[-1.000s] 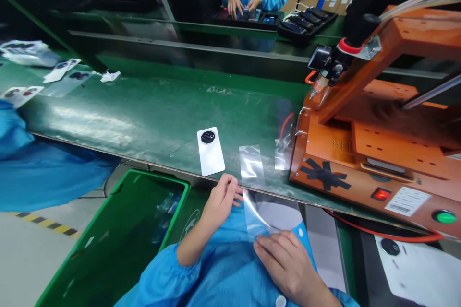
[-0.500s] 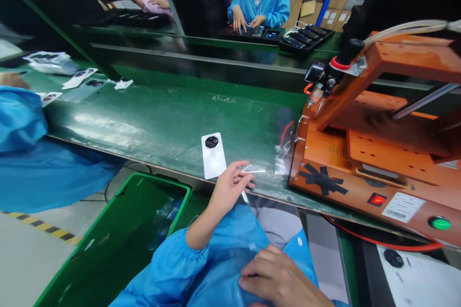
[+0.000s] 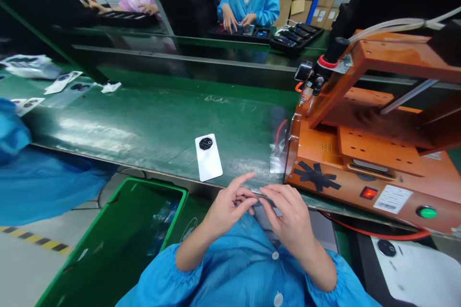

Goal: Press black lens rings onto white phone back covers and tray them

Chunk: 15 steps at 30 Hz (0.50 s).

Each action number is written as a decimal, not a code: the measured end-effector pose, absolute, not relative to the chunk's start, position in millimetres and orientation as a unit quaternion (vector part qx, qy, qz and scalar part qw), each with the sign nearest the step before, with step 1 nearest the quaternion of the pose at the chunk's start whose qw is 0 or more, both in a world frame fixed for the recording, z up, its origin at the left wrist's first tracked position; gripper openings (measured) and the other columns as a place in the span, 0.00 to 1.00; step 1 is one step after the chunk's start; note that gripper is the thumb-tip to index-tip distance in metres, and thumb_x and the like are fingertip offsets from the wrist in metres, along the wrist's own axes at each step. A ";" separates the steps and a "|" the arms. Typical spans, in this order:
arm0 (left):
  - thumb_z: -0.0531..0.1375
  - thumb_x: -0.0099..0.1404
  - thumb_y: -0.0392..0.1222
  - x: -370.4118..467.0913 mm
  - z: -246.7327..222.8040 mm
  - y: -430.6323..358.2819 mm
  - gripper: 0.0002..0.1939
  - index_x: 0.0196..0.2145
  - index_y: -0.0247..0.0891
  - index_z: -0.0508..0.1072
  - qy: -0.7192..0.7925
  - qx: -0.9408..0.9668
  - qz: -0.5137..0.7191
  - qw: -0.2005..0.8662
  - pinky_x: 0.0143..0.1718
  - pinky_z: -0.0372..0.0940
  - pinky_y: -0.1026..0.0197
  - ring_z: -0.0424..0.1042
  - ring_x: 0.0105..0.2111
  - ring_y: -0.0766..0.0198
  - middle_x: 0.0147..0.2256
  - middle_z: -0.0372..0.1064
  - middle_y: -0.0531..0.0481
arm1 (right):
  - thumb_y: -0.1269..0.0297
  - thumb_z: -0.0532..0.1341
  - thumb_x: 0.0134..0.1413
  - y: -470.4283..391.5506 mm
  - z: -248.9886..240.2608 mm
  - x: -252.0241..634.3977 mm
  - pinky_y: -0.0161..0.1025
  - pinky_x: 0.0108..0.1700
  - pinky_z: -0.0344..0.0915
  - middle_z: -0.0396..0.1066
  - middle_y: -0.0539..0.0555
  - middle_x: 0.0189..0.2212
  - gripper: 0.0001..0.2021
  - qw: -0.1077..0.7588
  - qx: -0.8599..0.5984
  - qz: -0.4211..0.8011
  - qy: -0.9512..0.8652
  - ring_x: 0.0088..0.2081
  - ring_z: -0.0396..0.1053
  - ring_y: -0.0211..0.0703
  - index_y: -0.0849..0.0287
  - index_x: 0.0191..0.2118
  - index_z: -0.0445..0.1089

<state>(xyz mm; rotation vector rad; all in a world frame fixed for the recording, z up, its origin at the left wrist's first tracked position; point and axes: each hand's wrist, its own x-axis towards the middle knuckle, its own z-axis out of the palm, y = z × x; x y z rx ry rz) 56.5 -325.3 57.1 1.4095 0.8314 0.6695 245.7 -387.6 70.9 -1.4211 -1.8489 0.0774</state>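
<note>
My left hand (image 3: 228, 206) and my right hand (image 3: 291, 213) meet just above the bench's front edge. Between their fingertips they pinch a thin, shiny piece (image 3: 256, 193), seen nearly edge-on and mostly covered by the fingers; its exact kind is unclear. The left index finger sticks out past it. Just beyond and to the left of my left hand, a white phone back cover (image 3: 209, 160) with a black camera area lies flat on the green bench (image 3: 154, 120); neither hand touches it.
An orange press machine (image 3: 324, 153) stands at right, with a clear plastic bag (image 3: 276, 156) beside it. Below the bench at left is a green bin (image 3: 122, 230). A co-worker's blue sleeve (image 3: 14, 127) reaches in from the left. Larger white sheet with camera print (image 3: 414, 268) lies lower right.
My right hand has risen from my lap to join the left at the thin piece. My left hand has turned slightly and come nearer the bench edge. The view has shifted a little right.
</note>
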 end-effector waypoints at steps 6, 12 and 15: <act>0.63 0.71 0.47 50.2 51.3 -323.7 0.24 0.62 0.45 0.67 0.363 0.631 0.296 0.618 0.33 0.74 0.62 0.78 0.28 0.65 0.38 0.81 0.51 | 0.68 0.62 0.68 -387.0 62.7 247.0 0.47 0.44 0.71 0.75 0.57 0.44 0.14 0.375 -0.567 0.049 -0.732 0.44 0.73 0.48 0.55 0.57 0.73; 0.63 0.70 0.47 50.2 48.3 -323.1 0.14 0.52 0.44 0.77 0.384 0.656 0.299 0.578 0.32 0.73 0.62 0.79 0.29 0.64 0.39 0.81 0.49 | 0.69 0.63 0.68 -386.6 66.1 246.0 0.45 0.41 0.66 0.76 0.54 0.38 0.11 0.371 -0.564 0.044 -0.737 0.39 0.72 0.45 0.56 0.53 0.74; 0.63 0.69 0.48 49.7 45.0 -323.3 0.12 0.47 0.43 0.79 0.400 0.653 0.308 0.565 0.34 0.75 0.62 0.81 0.32 0.61 0.40 0.81 0.48 | 0.70 0.64 0.67 -385.5 70.3 243.6 0.47 0.46 0.66 0.78 0.53 0.40 0.11 0.375 -0.555 0.035 -0.742 0.41 0.73 0.44 0.55 0.53 0.74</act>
